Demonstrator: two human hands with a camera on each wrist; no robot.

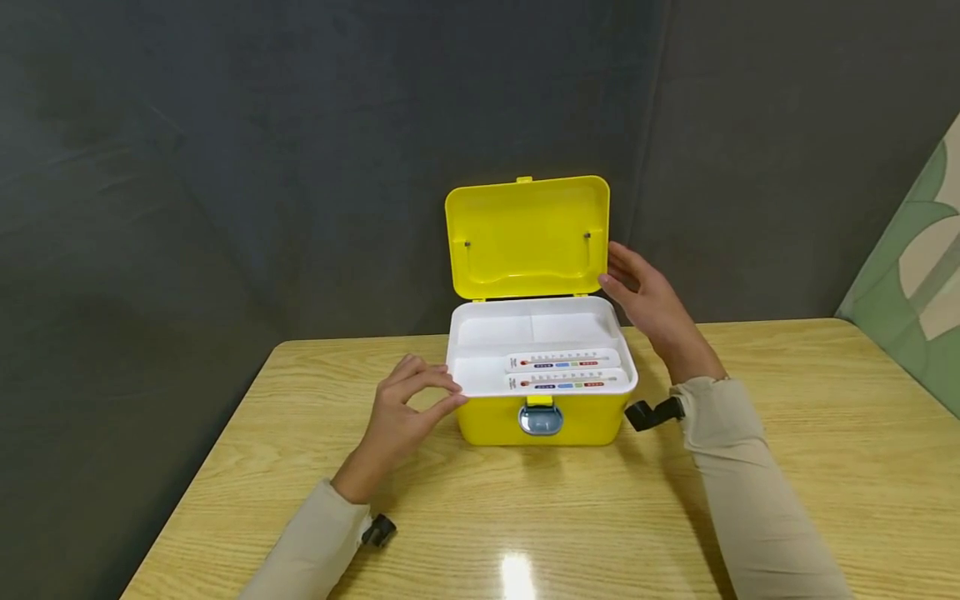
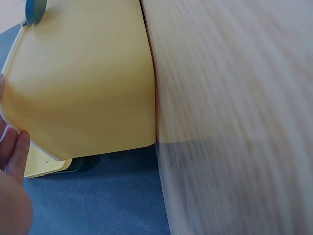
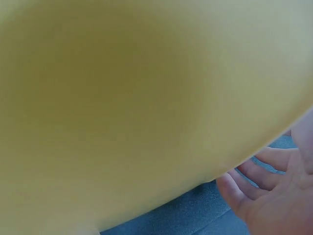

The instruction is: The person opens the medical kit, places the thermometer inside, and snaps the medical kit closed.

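Observation:
A yellow storage box (image 1: pixel 540 421) stands on the table with its lid (image 1: pixel 528 237) raised at the back. Inside it is a white tray (image 1: pixel 480 373), and two flat white thermometers (image 1: pixel 562 361) lie along its front right part. My left hand (image 1: pixel 401 408) holds the box's front left corner, thumb at the front rim and fingers at the left rim. At the right edge of the lid is my right hand (image 1: pixel 648 304), fingers loosely extended and thumb by the lid's lower corner. A grey latch (image 1: pixel 540 420) hangs on the box front.
The wooden table (image 1: pixel 420 533) runs up to a dark cloth backdrop (image 1: pixel 337 167) close behind the box. A green and beige patterned panel (image 1: pixel 915 258) stands at the right. Each sleeve carries a black wrist mount (image 1: pixel 652 413).

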